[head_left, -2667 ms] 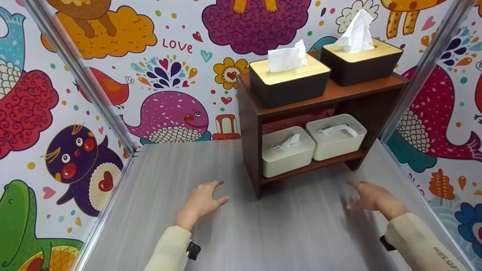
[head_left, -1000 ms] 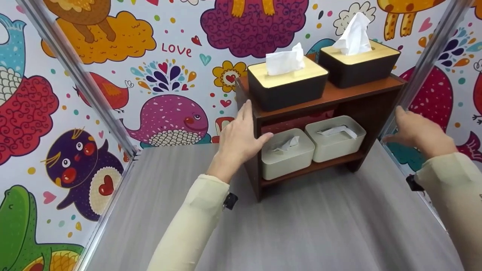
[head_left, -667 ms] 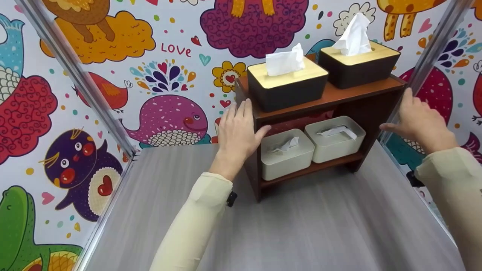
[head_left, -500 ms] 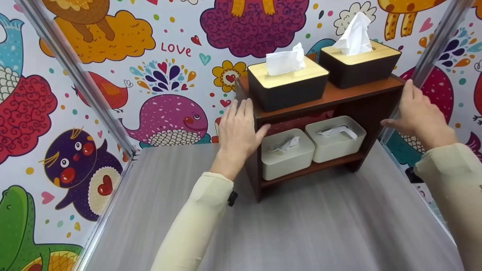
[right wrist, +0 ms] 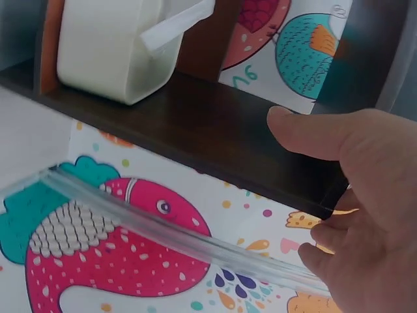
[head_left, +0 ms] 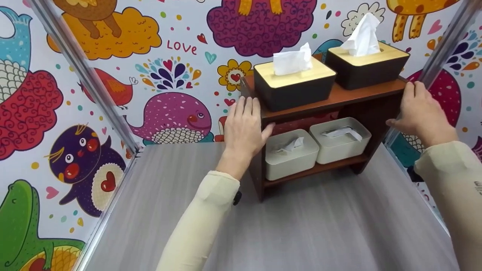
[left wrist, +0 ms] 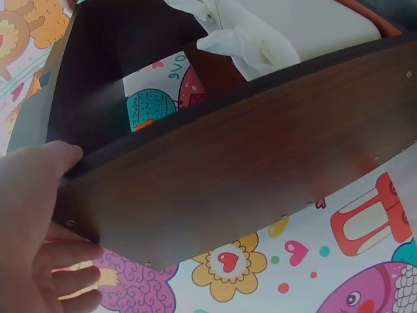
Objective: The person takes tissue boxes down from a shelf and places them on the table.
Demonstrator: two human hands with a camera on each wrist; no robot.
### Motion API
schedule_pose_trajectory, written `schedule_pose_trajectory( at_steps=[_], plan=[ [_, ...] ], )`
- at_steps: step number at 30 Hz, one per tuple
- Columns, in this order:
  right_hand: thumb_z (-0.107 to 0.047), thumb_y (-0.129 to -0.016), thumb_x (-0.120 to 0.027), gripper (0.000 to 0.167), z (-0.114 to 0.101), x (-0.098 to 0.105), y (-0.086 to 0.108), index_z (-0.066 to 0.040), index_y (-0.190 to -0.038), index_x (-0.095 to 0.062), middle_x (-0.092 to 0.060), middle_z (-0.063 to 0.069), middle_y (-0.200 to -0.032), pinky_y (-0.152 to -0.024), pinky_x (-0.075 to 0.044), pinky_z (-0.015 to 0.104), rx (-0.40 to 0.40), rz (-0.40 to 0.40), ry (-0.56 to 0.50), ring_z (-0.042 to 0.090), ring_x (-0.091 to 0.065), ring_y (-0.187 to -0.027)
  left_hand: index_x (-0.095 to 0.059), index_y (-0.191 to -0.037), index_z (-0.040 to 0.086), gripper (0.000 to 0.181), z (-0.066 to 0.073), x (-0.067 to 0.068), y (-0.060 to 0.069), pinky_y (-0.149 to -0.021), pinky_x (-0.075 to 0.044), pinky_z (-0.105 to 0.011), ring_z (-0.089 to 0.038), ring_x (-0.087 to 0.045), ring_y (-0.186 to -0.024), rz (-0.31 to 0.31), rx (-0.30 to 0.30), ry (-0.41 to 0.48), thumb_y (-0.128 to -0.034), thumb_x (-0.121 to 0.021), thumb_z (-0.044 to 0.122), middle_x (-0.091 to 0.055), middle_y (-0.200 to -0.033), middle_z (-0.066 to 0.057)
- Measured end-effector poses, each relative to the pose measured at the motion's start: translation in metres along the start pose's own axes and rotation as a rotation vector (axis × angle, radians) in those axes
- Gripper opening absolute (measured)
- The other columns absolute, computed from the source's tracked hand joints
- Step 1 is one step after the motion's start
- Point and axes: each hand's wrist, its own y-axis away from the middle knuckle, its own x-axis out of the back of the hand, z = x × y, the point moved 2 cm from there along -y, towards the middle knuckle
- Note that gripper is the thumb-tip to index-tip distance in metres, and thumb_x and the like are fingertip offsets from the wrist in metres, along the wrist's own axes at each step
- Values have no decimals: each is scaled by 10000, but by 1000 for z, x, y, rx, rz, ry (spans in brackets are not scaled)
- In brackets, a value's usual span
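Observation:
A small brown wooden shelf stands on the table between my hands. My left hand lies along its left side panel, fingers straight up the outer face, thumb at the front edge. In the left wrist view the thumb lies by the inner edge. My right hand is at the right side panel, fingertips by its upper front corner. Its thumb points across the inner face in the right wrist view; contact there is unclear. Two black tissue boxes with wooden lids sit on top. Two cream tissue boxes stand on the lower board.
The grey wood-grain table spreads in front and to the left of the shelf. Cartoon-printed walls enclose the table at the back and sides. Metal posts run up the corners, the right one close behind my right hand.
Both hands have risen from low over the table to the shelf's sides. My right hand has moved in and up to the right panel. The shelf and boxes keep their places; the view shifts slightly.

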Motion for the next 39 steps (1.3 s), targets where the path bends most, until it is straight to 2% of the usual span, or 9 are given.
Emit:
schedule_pose_trajectory(
  at_steps=[5,15,23,32,39],
  plan=[
    [-181,-762,-811,1180,2,-4,-3,52,-1521,62,-15,388,-1523,-1044,-257,725,-1,14,31,586,-133,-1378,-408,-1481,89,719,4,-1,-1,-1209,-285,-382,-248,-412,-1422,14,6,12,-937,-498,550,-472,-1501,-85],
    [-157,-804,-757,1112,2,-7,-3,102,-1498,71,26,420,-1512,-1119,-139,698,4,34,75,588,-85,-1396,-398,-1486,85,672,5,-1,-1,-1191,-320,-381,-238,-429,-1411,-5,-19,46,-947,-507,472,-471,-1500,-95],
    [-150,-804,-754,1090,0,-10,-2,91,-1505,45,-21,415,-1506,-1128,-149,688,12,53,78,578,-96,-1402,-368,-1502,91,681,1,-1,1,-1207,-292,-386,-230,-395,-1434,-45,-14,36,-956,-492,477,-434,-1528,-89],
    [-144,-795,-758,1108,-3,-11,2,71,-1513,58,-24,392,-1523,-1135,-159,679,26,61,73,568,-84,-1414,-371,-1502,91,679,-2,1,1,-1203,-301,-381,-238,-398,-1432,-44,-20,26,-956,-495,476,-434,-1528,-84],
    [-143,-802,-752,1077,-10,-11,3,84,-1508,29,-101,408,-1470,-1122,-182,696,39,68,82,572,-144,-1384,-365,-1502,82,658,-13,0,0,-1208,-291,-378,-248,-405,-1425,-46,-21,40,-965,-492,442,-432,-1529,-96]
  ],
)
